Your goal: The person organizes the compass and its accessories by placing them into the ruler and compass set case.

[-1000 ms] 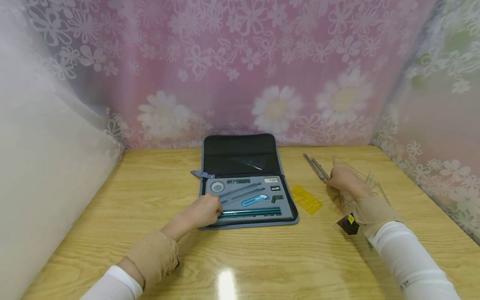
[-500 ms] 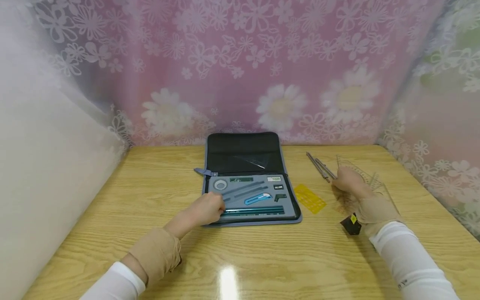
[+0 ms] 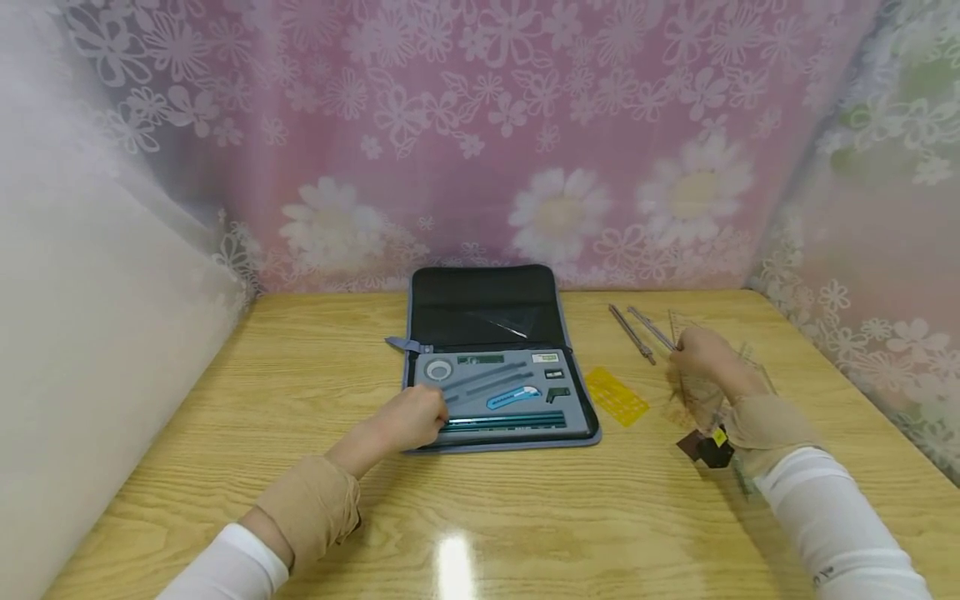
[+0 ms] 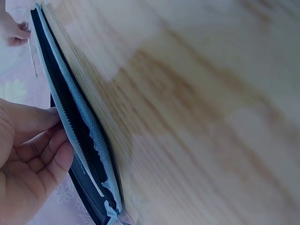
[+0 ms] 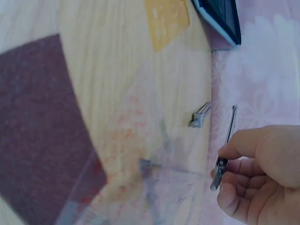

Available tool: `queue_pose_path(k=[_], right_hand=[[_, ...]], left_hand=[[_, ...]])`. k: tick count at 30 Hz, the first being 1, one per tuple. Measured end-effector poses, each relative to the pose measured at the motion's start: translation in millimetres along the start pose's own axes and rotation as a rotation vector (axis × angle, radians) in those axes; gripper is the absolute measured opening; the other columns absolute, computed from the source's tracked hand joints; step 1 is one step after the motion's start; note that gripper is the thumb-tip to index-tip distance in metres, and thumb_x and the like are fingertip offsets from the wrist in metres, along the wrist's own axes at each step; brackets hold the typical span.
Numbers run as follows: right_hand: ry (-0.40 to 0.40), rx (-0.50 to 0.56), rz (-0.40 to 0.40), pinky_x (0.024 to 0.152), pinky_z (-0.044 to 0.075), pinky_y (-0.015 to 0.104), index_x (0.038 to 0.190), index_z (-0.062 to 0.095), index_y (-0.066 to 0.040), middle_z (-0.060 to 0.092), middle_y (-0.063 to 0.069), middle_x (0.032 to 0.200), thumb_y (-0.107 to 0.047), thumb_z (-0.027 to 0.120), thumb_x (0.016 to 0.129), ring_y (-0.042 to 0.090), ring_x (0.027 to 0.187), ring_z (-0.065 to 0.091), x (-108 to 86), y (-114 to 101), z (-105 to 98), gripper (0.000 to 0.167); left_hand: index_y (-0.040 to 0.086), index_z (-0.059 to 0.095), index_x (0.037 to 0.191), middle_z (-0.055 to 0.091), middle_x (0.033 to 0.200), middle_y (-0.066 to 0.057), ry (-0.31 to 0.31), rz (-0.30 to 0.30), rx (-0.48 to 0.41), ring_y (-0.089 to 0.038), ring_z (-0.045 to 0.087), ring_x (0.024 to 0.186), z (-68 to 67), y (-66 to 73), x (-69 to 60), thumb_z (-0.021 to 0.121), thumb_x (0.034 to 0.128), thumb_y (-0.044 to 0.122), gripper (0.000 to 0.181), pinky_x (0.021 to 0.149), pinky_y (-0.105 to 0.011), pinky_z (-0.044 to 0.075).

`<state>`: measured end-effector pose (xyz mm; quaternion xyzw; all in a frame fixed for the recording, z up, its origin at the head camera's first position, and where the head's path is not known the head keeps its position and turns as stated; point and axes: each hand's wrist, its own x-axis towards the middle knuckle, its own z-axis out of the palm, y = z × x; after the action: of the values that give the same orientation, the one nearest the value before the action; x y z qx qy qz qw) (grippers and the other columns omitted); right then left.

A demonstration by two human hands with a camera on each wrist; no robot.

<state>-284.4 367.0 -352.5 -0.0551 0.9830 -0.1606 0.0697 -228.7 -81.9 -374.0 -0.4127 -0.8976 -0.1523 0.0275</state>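
My left hand (image 3: 408,419) holds the near left edge of an open zip case (image 3: 510,447). In the left wrist view, its thumb and fingers pinch the case's zipped edge (image 4: 70,122). On the right, my right hand (image 3: 707,364) pinches a silver drawing compass (image 5: 230,129) by one end between thumb and fingers, above the table. Another slim metal instrument (image 3: 632,335) lies just left of that hand. Below the right hand are clear rulers or set squares (image 5: 136,122), partly hidden by the hand and forearm, and a dark maroon sheet (image 5: 42,131).
Grey foam inside the case bears a tape roll (image 3: 438,370), a blue cutter (image 3: 513,397), a sharpener (image 3: 553,375), an eraser (image 3: 545,358) and green pencils (image 3: 506,420). A yellow stencil (image 3: 617,397) lies beside the case. Patterned curtains enclose the table's back and sides.
My right hand has lifted the compass off the table and moved slightly right, away from the other metal instrument. My left hand stays at the case edge.
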Motion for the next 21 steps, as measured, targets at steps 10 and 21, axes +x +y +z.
queue_pose_path(k=[10,21], right_hand=[[0.072,-0.096,-0.247,0.052,0.04,0.032,0.089,0.06,0.008,0.057,0.01,0.072,-0.001,0.048,0.093,0.016,0.056,0.047,3.2,-51.2,6.0,0.016],[0.101,-0.236,-0.513,0.069,0.048,0.038,0.092,0.06,0.004,0.054,0.01,0.084,0.003,0.058,0.087,0.023,0.074,0.053,4.9,-120.2,32.1,0.006]], left_hand=[[0.014,0.036,0.051,0.023,0.06,0.003,0.006,-0.002,0.025,-0.009,0.019,0.056,0.3,0.8,-1.1,0.054,0.0776,-0.011,0.041,0.05,-0.023,0.018],[0.012,0.045,0.052,0.031,0.061,0.002,0.02,-0.001,0.035,-0.011,0.024,0.058,3.6,-0.9,-2.6,0.056,0.0782,-0.01,0.036,0.052,-0.023,0.023]])
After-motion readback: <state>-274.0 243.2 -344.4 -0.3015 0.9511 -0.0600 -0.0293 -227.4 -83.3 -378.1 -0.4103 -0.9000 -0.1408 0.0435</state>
